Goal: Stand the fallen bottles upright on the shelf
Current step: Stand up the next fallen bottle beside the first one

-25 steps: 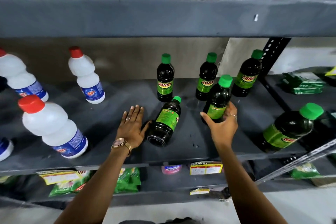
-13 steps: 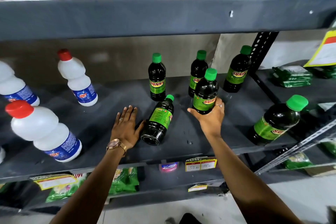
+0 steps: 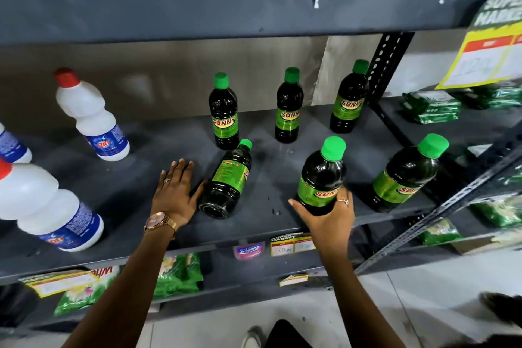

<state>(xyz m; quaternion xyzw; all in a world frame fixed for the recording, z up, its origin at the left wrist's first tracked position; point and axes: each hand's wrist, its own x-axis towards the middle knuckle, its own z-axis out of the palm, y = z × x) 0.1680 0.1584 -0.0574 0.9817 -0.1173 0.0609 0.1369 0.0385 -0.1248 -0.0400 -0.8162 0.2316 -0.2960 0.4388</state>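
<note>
A dark bottle with a green cap (image 3: 226, 182) lies on its side on the grey shelf (image 3: 135, 186), its base toward me. My left hand (image 3: 174, 192) rests flat on the shelf, thumb touching that fallen bottle's base. My right hand (image 3: 329, 215) grips the lower part of another dark green-capped bottle (image 3: 323, 175), held upright near the shelf's front. Three like bottles stand upright at the back (image 3: 224, 111) (image 3: 288, 106) (image 3: 350, 97). One more (image 3: 404, 175) stands at the front right.
White bottles with red caps (image 3: 90, 116) (image 3: 48, 203) stand on the left of the shelf. An upper shelf (image 3: 254, 5) hangs close overhead. A slotted upright post (image 3: 387, 65) bounds the right. Green packets (image 3: 432, 106) lie on the neighbouring shelf. A yellow price sign (image 3: 485, 56) hangs at the right.
My right hand has carried its bottle from mid-shelf toward the front edge, keeping it upright. My left hand and the fallen bottle stayed put. The camera shifted.
</note>
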